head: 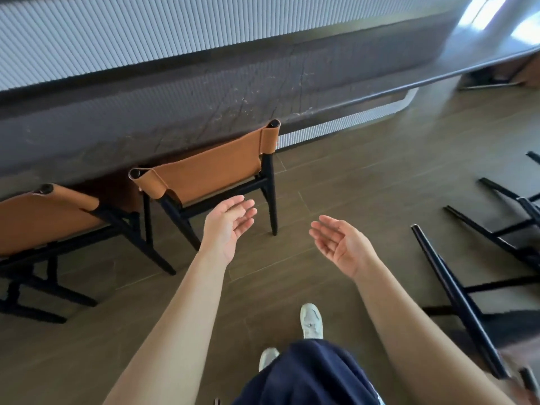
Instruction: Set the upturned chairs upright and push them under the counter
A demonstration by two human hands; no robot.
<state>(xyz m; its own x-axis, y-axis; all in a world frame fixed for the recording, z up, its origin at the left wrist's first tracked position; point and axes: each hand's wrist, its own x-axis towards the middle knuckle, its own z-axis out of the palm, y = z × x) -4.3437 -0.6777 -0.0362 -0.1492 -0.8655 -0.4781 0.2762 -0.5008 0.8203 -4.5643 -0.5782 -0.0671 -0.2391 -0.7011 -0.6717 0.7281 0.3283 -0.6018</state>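
Note:
Two upright chairs with tan leather backs and black frames stand tucked against the dark stone counter (204, 92): one chair (210, 171) in the middle, another chair (43, 217) at the left edge. Black legs of an upturned chair (455, 290) stick up at the right, and a second upturned chair (514, 217) lies behind it. My left hand (228, 226) and my right hand (339, 244) hover palms facing each other, fingers relaxed, holding nothing, just in front of the middle chair.
A ribbed white wall panel (117, 39) runs behind the counter. The wooden floor (365, 176) stretches between the upright chairs and the fallen ones. My feet in pale shoes (311, 320) stand below my hands. More dark frame shows under the counter at far right (491, 80).

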